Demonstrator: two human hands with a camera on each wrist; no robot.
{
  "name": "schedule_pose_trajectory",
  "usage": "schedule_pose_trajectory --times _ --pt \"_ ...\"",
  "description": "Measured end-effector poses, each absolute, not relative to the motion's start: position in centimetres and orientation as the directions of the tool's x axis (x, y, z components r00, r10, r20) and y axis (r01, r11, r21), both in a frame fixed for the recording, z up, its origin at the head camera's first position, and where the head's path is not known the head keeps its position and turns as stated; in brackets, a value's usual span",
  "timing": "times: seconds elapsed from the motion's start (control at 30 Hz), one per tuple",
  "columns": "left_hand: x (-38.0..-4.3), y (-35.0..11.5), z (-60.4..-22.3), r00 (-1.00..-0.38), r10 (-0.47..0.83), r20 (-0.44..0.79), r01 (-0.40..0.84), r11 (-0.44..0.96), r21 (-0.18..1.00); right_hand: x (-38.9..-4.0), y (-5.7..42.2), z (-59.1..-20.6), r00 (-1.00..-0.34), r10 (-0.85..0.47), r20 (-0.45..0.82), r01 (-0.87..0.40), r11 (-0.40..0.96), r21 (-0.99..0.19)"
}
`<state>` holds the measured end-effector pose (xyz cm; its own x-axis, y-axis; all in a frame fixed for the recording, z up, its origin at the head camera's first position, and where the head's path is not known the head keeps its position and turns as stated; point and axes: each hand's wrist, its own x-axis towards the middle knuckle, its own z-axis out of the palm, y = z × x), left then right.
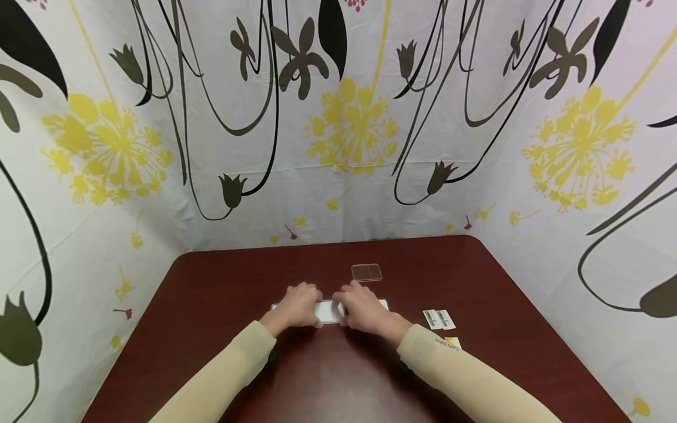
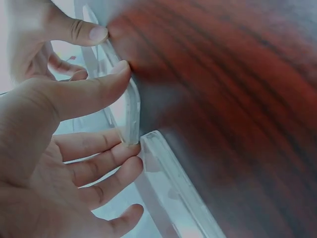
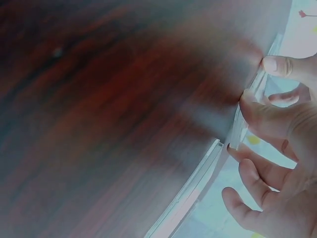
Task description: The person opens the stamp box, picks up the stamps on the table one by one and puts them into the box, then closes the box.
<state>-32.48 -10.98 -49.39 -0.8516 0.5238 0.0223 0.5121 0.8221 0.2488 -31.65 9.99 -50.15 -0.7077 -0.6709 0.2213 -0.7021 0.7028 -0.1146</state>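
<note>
Both hands meet around a clear, flat rectangular plastic case (image 1: 328,312) that looks whitish in the head view. My left hand (image 1: 298,305) pinches its left side, with the thumb on the near edge and fingers behind. From the other side my right hand (image 1: 364,308) pinches it the same way; the remaining fingers spread loosely. Beyond the case's left end lies another clear piece (image 2: 173,183), seen in the left wrist view. The right wrist view shows a similar clear piece (image 3: 188,191) past the right end. The hands hide much of the row from above.
A thin transparent rectangular piece (image 1: 367,272) with a dividing line lies behind the hands. Two white-and-green packets (image 1: 439,319) are to the right, with a yellow item (image 1: 453,341) partly behind the right sleeve. Patterned cloth (image 1: 349,200) surrounds the dark red table (image 1: 238,270).
</note>
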Motion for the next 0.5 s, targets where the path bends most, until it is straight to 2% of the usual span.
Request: schedule_pose_trajectory --times 0.37,0.5 --pt "-32.79 -10.69 -48.92 -0.863 0.505 -0.017 0.478 0.828 0.294 -31.77 9.91 -50.55 -0.685 -0.680 0.262 -0.717 0.694 -0.073" --pt "-32.56 -10.39 -49.13 -0.868 0.496 0.004 0.483 0.843 0.239 -31.80 9.91 -50.49 -0.681 -0.684 0.262 -0.718 0.694 -0.056"
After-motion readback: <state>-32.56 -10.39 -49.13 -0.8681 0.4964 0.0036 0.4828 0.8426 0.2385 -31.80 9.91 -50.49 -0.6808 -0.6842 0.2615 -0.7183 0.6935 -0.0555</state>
